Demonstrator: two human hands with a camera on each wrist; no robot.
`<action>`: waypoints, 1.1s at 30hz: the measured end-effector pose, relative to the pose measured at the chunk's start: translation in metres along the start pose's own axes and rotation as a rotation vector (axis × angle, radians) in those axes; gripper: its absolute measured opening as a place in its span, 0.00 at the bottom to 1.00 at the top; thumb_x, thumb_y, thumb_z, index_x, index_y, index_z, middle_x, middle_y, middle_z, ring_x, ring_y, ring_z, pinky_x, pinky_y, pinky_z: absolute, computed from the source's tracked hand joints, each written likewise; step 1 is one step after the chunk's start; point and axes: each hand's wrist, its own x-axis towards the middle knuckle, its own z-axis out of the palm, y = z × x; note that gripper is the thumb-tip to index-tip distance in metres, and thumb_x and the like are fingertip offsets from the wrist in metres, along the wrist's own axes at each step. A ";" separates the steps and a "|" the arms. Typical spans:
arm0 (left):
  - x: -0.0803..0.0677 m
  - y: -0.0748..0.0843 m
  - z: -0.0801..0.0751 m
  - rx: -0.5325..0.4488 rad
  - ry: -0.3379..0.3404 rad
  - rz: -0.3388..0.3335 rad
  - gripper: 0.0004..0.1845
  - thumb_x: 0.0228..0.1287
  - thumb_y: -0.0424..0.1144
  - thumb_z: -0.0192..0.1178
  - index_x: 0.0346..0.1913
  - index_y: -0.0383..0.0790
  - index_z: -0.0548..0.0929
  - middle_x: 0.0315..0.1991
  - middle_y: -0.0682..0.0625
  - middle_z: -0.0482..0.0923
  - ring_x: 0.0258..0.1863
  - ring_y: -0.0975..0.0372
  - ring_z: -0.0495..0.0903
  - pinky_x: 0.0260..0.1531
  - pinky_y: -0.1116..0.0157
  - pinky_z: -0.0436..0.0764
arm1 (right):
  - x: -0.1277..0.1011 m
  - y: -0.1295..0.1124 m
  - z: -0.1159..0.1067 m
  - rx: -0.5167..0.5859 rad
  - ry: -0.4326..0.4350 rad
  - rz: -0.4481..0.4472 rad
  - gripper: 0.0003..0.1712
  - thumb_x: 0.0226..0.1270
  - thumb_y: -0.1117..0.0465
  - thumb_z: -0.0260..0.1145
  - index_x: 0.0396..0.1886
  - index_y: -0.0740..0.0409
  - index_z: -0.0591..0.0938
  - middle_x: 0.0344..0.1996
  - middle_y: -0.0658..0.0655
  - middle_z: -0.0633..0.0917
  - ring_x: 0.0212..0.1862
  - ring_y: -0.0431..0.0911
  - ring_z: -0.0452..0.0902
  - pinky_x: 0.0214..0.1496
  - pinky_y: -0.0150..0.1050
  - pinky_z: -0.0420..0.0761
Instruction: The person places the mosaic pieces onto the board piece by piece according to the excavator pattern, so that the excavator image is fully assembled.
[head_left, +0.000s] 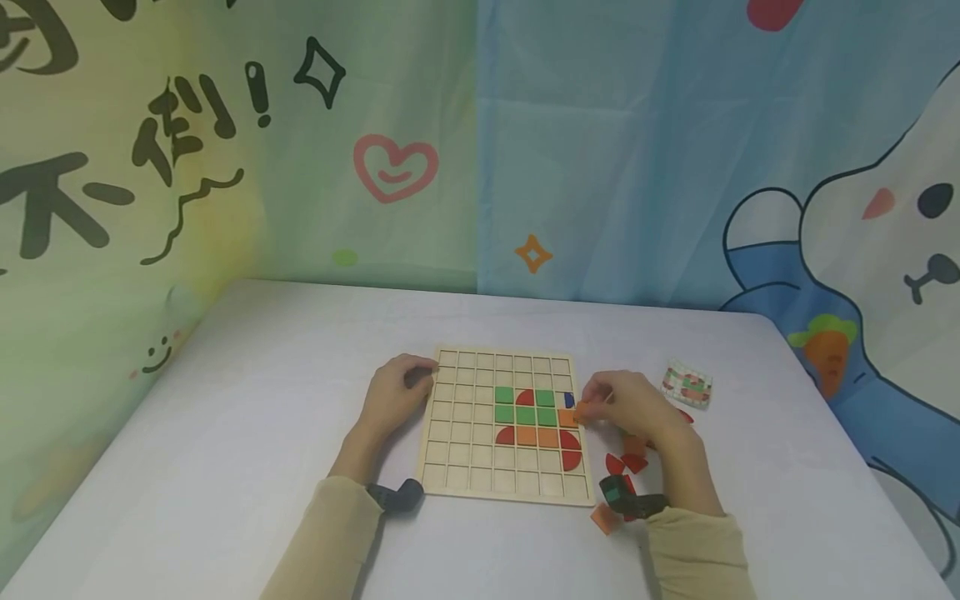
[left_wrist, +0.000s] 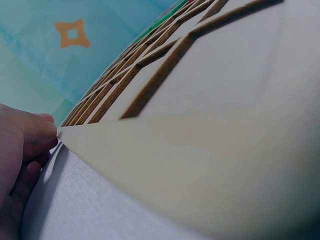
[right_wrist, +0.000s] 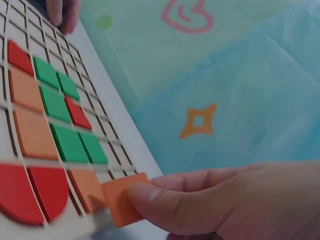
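A wooden grid board [head_left: 465, 442] lies on the white table, with green, red and orange tiles [head_left: 536, 417] set in its right-middle cells. My right hand [head_left: 626, 404] pinches an orange square tile [head_left: 582, 410] at the board's right edge; the right wrist view shows that orange tile [right_wrist: 122, 200] between thumb and fingers, just beside the filled cells [right_wrist: 60, 130]. My left hand [head_left: 397, 392] rests with curled fingers against the board's upper left corner [left_wrist: 62, 132], touching its edge.
Loose red and orange pieces [head_left: 626, 467] lie on the table right of the board, near my right wrist. A small printed pattern card [head_left: 686, 383] sits further right. Cartoon curtains hang behind the table's far edge.
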 end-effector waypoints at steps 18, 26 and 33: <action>0.000 -0.002 0.000 -0.001 -0.013 0.013 0.15 0.61 0.40 0.58 0.51 0.46 0.82 0.55 0.48 0.80 0.62 0.53 0.73 0.67 0.52 0.68 | -0.002 -0.029 0.019 -0.021 -0.255 -0.157 0.07 0.54 0.63 0.72 0.25 0.49 0.81 0.21 0.46 0.79 0.28 0.40 0.73 0.33 0.35 0.74; 0.000 -0.001 -0.001 0.007 -0.019 0.009 0.15 0.62 0.41 0.58 0.52 0.46 0.82 0.55 0.48 0.79 0.62 0.54 0.73 0.67 0.53 0.68 | -0.005 -0.036 0.019 -0.049 -0.251 -0.184 0.07 0.52 0.64 0.72 0.23 0.50 0.82 0.20 0.46 0.79 0.27 0.40 0.72 0.30 0.34 0.73; 0.000 0.000 -0.001 0.003 -0.016 0.011 0.15 0.63 0.40 0.57 0.51 0.46 0.82 0.55 0.48 0.79 0.62 0.54 0.73 0.67 0.53 0.68 | -0.005 -0.038 0.022 -0.050 -0.256 -0.161 0.07 0.51 0.66 0.73 0.22 0.51 0.83 0.20 0.46 0.80 0.26 0.40 0.72 0.30 0.34 0.74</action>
